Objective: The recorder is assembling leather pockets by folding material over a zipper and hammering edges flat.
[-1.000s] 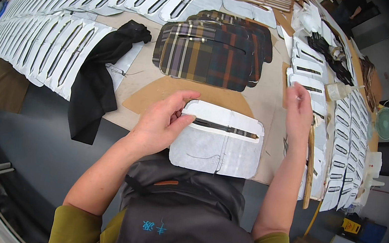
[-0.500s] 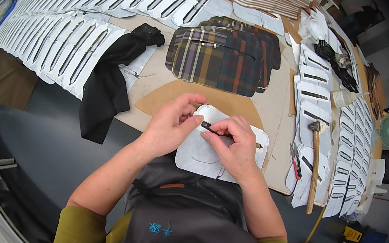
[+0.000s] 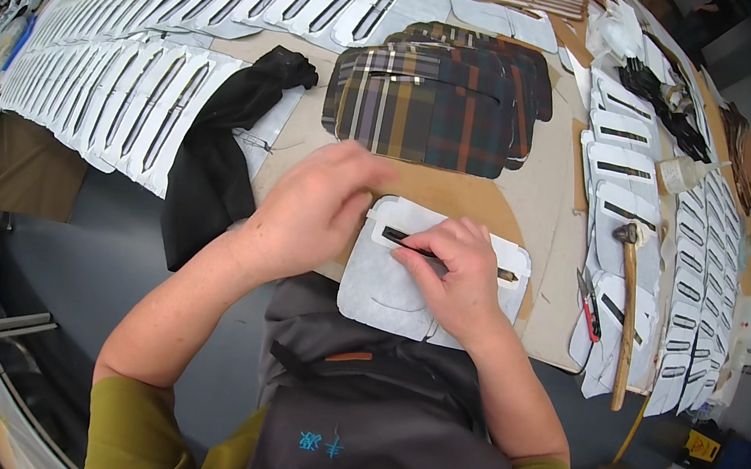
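Observation:
A white-backed fabric panel [image 3: 387, 290] with rounded corners lies at the table's near edge, in front of me. A white strip across its upper part frames a long, narrow slot with dark material in it. My right hand [image 3: 457, 271] is closed over this slot, thumb and fingers pinching a thin black fabric strip [image 3: 415, 244]; the fingers hide part of it. My left hand [image 3: 316, 211] is raised beside the panel's left edge, off it, fingers stretched out and slightly blurred, with nothing visible in them. A tan sheet [image 3: 459, 192] lies partly under the panel.
Plaid fabric pieces [image 3: 411, 123] are stacked beyond the panel. Black cloth [image 3: 221, 163] hangs over the edge at left, near rows of white slotted panels [image 3: 137, 107]. At right lie red-handled snips [image 3: 589, 307], a wooden-handled hammer [image 3: 624, 311], more panels and a bottle [image 3: 679, 175].
My left hand has let go of the panel's left end and moved up and left, away from it. My right hand keeps its pinch at the slot.

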Tool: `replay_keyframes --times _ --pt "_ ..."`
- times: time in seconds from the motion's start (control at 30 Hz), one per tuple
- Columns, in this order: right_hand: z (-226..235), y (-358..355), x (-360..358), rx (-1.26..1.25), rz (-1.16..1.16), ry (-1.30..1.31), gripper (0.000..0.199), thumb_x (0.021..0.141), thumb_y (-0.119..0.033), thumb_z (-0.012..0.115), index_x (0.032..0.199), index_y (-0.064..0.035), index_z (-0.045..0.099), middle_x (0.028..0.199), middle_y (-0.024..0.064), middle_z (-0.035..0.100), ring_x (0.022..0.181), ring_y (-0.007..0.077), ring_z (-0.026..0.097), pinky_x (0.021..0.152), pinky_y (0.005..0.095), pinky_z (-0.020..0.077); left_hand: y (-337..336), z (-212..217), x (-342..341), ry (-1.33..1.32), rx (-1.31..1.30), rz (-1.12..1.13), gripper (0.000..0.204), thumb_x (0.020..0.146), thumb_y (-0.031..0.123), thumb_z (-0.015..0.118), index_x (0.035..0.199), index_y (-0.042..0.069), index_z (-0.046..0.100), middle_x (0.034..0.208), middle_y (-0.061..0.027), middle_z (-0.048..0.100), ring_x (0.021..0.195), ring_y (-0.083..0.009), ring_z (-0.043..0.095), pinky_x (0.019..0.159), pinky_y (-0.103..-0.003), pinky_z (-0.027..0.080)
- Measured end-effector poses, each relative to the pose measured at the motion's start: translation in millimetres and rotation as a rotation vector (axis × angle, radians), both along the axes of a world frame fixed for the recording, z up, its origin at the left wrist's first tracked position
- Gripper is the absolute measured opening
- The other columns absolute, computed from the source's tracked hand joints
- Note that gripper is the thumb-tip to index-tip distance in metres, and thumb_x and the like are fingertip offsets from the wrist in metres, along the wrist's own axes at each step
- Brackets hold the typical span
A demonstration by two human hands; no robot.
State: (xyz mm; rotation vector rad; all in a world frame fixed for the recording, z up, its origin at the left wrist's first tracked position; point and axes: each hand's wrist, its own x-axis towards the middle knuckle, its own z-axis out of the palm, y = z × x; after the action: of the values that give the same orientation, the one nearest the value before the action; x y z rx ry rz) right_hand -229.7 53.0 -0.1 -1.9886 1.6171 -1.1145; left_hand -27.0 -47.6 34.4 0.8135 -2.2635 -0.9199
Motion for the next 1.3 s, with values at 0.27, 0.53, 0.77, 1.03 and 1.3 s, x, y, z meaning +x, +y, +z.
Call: replay_keyframes --times 0.27,0.53,0.77,1.03,1.3 --pt "4 2 5 -0.038 -0.017 0.069 0.014 0.077 -0.014 0.084 0.085 -0.0106 0.074 0.079 0.0006 0.063 0.079 0.0221 0.058 0.074 0.0368 0.0389 -20 16 -19 -0.424 -0.231 -0.417 0.034 0.073 -0.010 0.058 0.096 0.010 0.073 0.096 -0.0073 0.060 0.103 -0.0272 0.056 0.091 -0.039 0.040" --pt "3 1 4 -0.056 -0.019 0.100 0.014 0.075 -0.015 0.085 0.085 -0.0118 0.074 0.079 -0.0005 0.062 0.079 0.0210 0.058 0.074 0.0367 0.0388 -37 36 -45 -0.811 -0.172 -0.706 0.021 0.080 -0.001 0.060 0.089 0.012 0.074 0.095 -0.0069 0.060 0.102 -0.0254 0.057 0.093 -0.037 0.038" --pt "5 0 3 -0.042 -0.011 0.096 0.012 0.078 -0.008 0.080 0.085 -0.0091 0.070 0.081 0.0023 0.063 0.080 0.0245 0.057 0.074 0.0378 0.0388 -38 21 -24 -0.634 -0.256 -0.640 0.018 0.079 0.001 0.063 0.085 0.014 0.073 0.094 -0.0047 0.059 0.097 -0.0221 0.057 0.090 -0.036 0.038" --pt "5 0 2 0.011 -0.018 0.089 0.012 0.079 -0.007 0.077 0.079 -0.0101 0.066 0.081 0.0031 0.062 0.081 0.0255 0.058 0.075 0.0390 0.0387 -2 -15 29 -0.189 -0.271 -0.174 0.025 0.081 0.003 0.067 0.099 0.017 0.079 0.119 -0.0034 0.063 0.103 -0.0254 0.055 0.094 -0.037 0.041" --pt "26 -12 2 0.130 0.008 0.099 0.010 0.082 -0.007 0.075 0.080 -0.0068 0.065 0.076 0.0062 0.063 0.072 0.0267 0.060 0.071 0.0398 0.0433 13 14 30 0.098 0.044 -0.071 0.034 0.083 -0.001 0.069 0.116 0.006 0.071 0.127 -0.0110 0.062 0.115 -0.0309 0.056 0.101 -0.041 0.044"
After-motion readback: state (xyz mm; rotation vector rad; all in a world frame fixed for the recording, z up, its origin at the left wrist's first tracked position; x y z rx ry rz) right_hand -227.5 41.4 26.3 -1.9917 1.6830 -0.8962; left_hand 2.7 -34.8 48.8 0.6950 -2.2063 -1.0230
